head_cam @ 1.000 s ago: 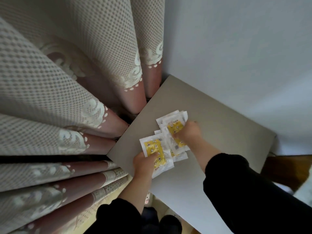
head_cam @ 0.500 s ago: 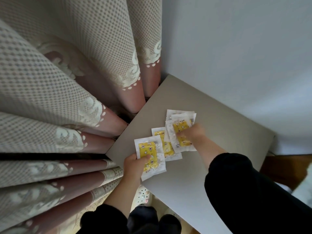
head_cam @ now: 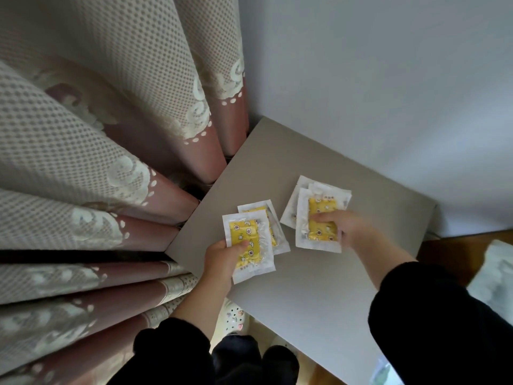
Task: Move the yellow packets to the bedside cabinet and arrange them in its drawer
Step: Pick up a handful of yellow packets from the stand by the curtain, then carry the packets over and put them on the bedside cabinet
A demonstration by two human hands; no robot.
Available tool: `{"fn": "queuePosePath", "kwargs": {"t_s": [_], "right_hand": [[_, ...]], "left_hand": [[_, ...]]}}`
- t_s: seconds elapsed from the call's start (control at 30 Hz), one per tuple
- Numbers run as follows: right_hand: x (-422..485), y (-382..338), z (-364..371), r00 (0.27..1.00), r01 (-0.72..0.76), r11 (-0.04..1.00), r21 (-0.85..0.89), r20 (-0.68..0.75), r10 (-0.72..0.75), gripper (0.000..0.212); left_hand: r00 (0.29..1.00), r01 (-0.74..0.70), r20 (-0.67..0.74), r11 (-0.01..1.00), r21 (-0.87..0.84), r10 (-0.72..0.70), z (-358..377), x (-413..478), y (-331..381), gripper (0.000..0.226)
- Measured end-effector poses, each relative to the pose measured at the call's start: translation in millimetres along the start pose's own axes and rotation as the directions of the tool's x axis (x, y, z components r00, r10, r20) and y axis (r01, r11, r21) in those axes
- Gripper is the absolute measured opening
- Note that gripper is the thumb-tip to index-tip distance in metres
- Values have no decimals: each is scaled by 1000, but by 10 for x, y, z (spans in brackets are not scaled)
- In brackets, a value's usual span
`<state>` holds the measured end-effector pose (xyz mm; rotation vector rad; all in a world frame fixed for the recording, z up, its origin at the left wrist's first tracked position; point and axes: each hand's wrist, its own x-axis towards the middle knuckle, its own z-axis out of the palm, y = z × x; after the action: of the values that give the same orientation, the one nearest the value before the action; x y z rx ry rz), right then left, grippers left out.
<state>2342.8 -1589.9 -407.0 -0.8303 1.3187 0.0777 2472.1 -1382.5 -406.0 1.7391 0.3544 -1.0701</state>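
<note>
Left grip (head_cam: 222,257) has drawn its pinched yellow packet (head_cam: 248,243) away from the stack (head_cam: 322,207) right grip (head_cam: 347,229) clutches over bedside cabinet (head_cam: 305,295); best square piles before drawer.

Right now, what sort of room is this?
Probably a bedroom corner: a grey flat-topped cabinet stands against the plain white wall, pink pleated curtains with cream lace hang beside it, and wooden flooring shows past it. The left hand and right hand each hold yellow plastic-wrapped packets over it.

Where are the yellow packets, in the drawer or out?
Out: yellow packets lie on the cabinet top; no drawer in view.
</note>
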Motion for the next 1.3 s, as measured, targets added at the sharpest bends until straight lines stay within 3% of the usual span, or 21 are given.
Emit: {"fn": "queuePosePath", "kwargs": {"t_s": [0.1,0.23,0.27,0.33,0.4,0.53,0.67,0.77,0.87,0.9,1.0,1.03,1.3], "right_hand": [[-54,84,-242,988,17,992,128,150,-37,20],[-125,301,-315,977,73,970,233,177,-116,37],[-132,365,-295,980,90,967,239,154,-129,45],[-147,480,-248,985,145,958,248,57,-163,41],[-167,573,-215,978,204,948,244,-20,-205,37],[-178,685,-224,967,253,944,210,-97,-237,36],[-170,688,-212,971,230,961,155,-103,-215,33],[-173,666,-178,975,209,962,174,-109,-192,30],[-153,677,-164,981,183,966,184,-98,-167,34],[-154,678,-160,983,174,968,178,-96,-159,35],[-167,674,-146,984,168,977,133,-89,-157,33],[-179,669,-137,984,169,978,121,-80,-160,33],[-377,638,-78,982,180,974,139,39,-187,30]], "left_hand": [[999,-27,-18,999,29,28,112,-11,9,13],[986,-126,-86,978,165,141,361,58,-24,8],[978,-141,-118,964,227,171,439,72,-31,5],[954,-143,-172,881,451,244,564,135,-68,33],[930,-127,-197,773,621,311,633,118,-55,39],[906,-191,-160,716,672,392,654,94,-5,43],[884,-289,-19,578,763,467,670,100,0,58],[894,-311,-14,642,701,449,696,60,16,73],[944,-228,-59,772,594,324,674,58,70,110],[959,-196,-61,803,563,277,660,55,92,108],[979,-176,-1,839,515,206,605,54,117,42],[980,-183,25,838,514,198,589,58,112,32],[982,-185,118,893,411,149,475,28,3,34]]}}
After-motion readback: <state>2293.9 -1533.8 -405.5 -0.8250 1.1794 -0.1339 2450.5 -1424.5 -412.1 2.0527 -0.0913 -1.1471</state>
